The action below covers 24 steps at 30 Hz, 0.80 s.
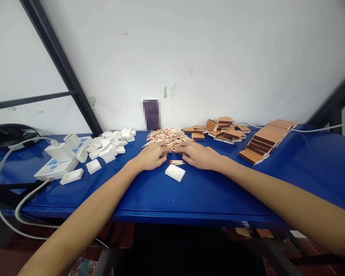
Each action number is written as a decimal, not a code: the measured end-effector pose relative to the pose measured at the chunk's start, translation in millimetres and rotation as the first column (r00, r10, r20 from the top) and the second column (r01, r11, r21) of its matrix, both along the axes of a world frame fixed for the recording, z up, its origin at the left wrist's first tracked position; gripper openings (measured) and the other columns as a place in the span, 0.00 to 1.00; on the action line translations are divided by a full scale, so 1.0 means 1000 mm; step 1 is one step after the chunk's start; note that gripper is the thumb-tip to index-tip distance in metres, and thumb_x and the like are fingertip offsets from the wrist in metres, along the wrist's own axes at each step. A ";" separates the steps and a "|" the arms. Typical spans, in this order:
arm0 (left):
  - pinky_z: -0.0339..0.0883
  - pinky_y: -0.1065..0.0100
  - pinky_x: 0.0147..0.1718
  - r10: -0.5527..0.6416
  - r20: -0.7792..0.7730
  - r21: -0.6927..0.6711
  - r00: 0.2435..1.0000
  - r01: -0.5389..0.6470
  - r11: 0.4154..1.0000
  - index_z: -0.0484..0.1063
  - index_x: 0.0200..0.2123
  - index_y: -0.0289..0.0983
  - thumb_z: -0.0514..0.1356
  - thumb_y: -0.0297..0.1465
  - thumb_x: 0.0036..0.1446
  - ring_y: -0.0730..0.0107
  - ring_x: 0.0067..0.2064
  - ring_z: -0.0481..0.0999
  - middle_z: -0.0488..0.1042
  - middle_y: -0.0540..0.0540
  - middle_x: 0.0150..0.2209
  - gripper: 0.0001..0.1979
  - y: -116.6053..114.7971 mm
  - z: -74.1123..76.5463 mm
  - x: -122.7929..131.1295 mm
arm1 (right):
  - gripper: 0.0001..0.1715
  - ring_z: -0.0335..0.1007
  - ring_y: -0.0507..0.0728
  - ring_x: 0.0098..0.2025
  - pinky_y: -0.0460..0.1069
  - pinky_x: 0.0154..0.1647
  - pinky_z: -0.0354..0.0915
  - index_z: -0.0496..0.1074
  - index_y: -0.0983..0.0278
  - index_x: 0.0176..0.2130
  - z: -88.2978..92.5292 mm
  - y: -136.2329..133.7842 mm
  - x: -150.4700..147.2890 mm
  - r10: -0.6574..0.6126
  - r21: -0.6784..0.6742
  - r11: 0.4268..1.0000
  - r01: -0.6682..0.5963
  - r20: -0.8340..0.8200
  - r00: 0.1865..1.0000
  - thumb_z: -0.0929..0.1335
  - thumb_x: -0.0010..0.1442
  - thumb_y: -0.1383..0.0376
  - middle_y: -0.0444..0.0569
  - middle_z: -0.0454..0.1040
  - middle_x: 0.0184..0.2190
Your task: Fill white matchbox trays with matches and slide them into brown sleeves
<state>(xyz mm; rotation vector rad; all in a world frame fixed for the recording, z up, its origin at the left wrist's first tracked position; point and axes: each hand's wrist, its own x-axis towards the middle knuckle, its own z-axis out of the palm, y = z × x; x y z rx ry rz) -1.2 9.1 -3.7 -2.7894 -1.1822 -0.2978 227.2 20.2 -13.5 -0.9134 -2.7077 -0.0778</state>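
A heap of red-tipped matches (169,134) lies on the blue table against the wall. At its near left edge, my left hand (153,155) has its fingers curled in, with matches at the fingertips. My right hand (197,155) is bent inward at the near right edge, its thumb and fingers drawn together on matches; the fingertips are partly hidden. Between the hands and nearer me lies a small group of matches (176,162), side by side. Just below it sits a white matchbox tray (175,173); whether it holds anything I cannot tell.
White matchbox trays (107,143) are piled on the left, beside a power strip (57,166) with plugs and cables. Brown matchbox sleeves (225,130) lie in a heap at back right, with a leaning row of sleeves (267,140) farther right. A pixelated dark object (151,115) stands at the wall.
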 end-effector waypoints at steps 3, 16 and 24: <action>0.63 0.62 0.42 -0.008 0.000 0.005 1.000 0.008 1.000 0.75 0.52 0.38 0.50 0.29 0.63 0.60 0.42 0.70 0.70 0.43 0.38 0.19 0.001 0.000 0.000 | 0.18 0.70 0.62 0.46 0.54 0.46 0.63 0.76 0.68 0.48 0.002 -0.001 -0.001 -0.020 0.005 1.000 0.020 0.018 1.000 0.61 0.63 0.73 0.58 0.75 0.45; 0.63 0.61 0.43 -0.001 -0.002 0.003 1.000 0.001 1.000 0.75 0.52 0.37 0.50 0.29 0.63 0.60 0.43 0.71 0.70 0.43 0.38 0.19 0.000 0.001 0.000 | 0.13 0.70 0.58 0.40 0.51 0.41 0.63 0.78 0.65 0.40 0.000 0.006 0.010 0.025 0.087 0.996 -0.009 -0.177 0.984 0.64 0.62 0.72 0.53 0.76 0.37; 0.64 0.61 0.44 0.008 0.008 0.001 1.000 -0.008 1.000 0.74 0.52 0.38 0.51 0.29 0.63 0.59 0.44 0.71 0.71 0.42 0.39 0.19 -0.001 0.000 -0.001 | 0.13 0.73 0.57 0.39 0.50 0.42 0.65 0.78 0.65 0.39 -0.004 0.010 0.007 0.025 0.064 0.998 -0.010 -0.237 0.971 0.65 0.60 0.74 0.51 0.79 0.36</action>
